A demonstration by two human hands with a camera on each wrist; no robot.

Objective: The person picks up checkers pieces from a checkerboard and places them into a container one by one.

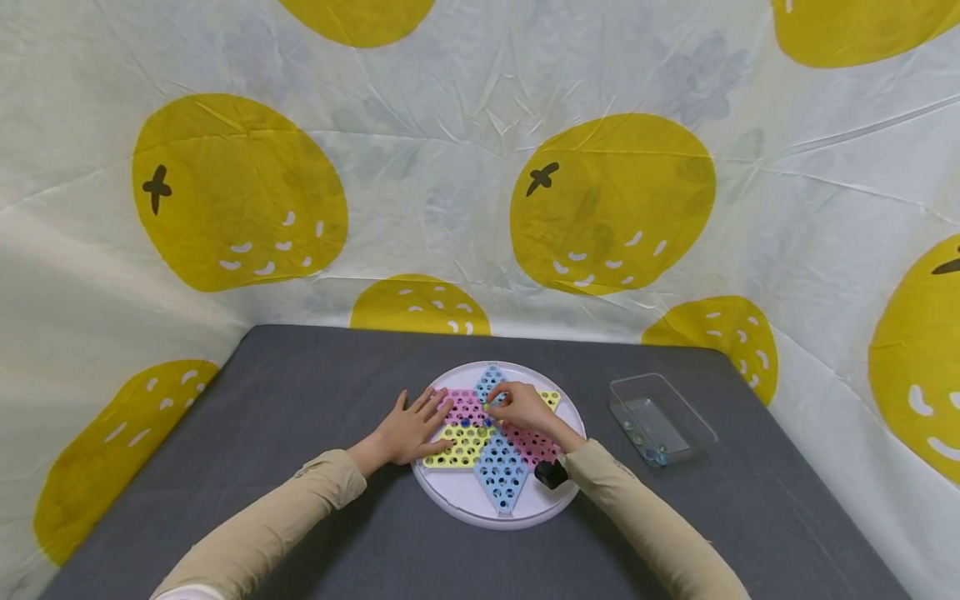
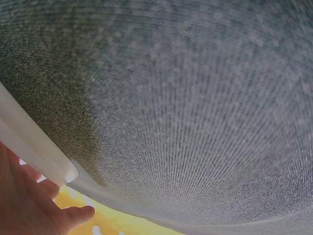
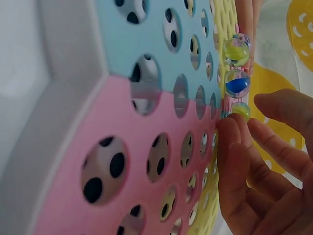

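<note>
A round white Chinese checkers board (image 1: pixel 450 492) with a pink, yellow and blue star of holes lies on the table. My left hand (image 1: pixel 411 429) rests with spread fingers on its left side; the left wrist view catches that hand (image 2: pixel 29 205) at the board's rim. Over the star's middle, my right hand (image 1: pixel 525 408) has curled fingers and pinches a yellow-green marble (image 3: pixel 240 111) at the fingertips. Beside it on the board sit a blue marble (image 3: pixel 237 84) and another yellow-green marble (image 3: pixel 236 52). A further blue marble (image 1: pixel 465 422) lies nearer the left hand.
To the right of the board stands a clear plastic box (image 1: pixel 678 425) with several glass marbles (image 1: pixel 652 454) in it. A dark grey cloth covers the table (image 1: pixel 330 375). Behind hangs a white curtain (image 1: pixel 427 183) with big yellow fruit prints. A black device (image 1: pixel 551 475) sits at my right wrist.
</note>
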